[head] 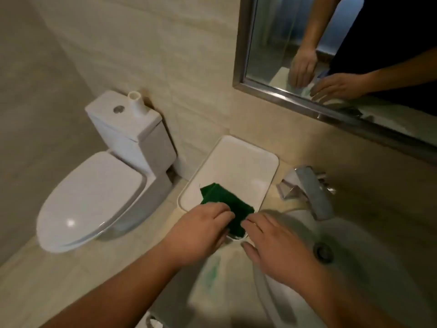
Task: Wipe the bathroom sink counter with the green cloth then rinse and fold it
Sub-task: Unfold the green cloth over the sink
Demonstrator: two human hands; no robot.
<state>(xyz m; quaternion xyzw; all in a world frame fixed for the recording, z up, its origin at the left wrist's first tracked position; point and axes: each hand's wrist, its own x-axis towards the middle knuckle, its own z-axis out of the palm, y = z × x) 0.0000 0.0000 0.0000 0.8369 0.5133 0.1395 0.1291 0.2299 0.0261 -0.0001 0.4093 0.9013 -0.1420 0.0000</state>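
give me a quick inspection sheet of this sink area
surface: beige counter, white sink basin set in it
job's things: green cloth, partly folded, lying over the near corner of a white tray
clutter: pale item beside the faucet, unclear
hands: left hand pinches the cloth; right hand touches its edge with straight fingers
cables: nothing seen
surroundings: toilet to the left, lid shut; mirror on the wall

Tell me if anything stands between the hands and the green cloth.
Nothing visible does. The left hand pinches the green cloth and the right hand touches it, on the near corner of the white tray beside the sink.
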